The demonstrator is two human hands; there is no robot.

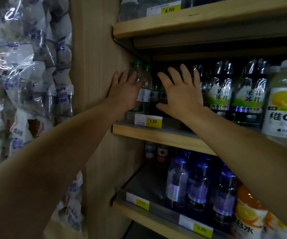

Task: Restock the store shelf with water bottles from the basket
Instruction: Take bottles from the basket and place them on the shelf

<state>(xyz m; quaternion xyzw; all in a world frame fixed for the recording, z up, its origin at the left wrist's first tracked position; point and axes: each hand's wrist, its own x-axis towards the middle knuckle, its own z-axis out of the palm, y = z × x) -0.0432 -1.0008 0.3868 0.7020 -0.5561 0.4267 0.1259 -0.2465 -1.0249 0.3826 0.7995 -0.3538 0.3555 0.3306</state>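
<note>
Two hands are raised to the middle shelf (158,135) of a wooden store unit. The left hand (125,94) has its fingers spread and straight, laid against the front of the green-capped water bottles (147,83) standing at the shelf's far left, beside the side panel; its grip is released, nothing grasped. The right hand (180,95) is likewise spread flat with straight fingers, in front of the dark gap just right of those bottles; whether it touches anything cannot be told. A yellow price tag (154,121) reading 1.50 sits on the shelf edge below the bottles. Green-labelled soda water bottles (234,94) stand to the right. Blue bottles (198,185) occupy the lower shelf.
</note>
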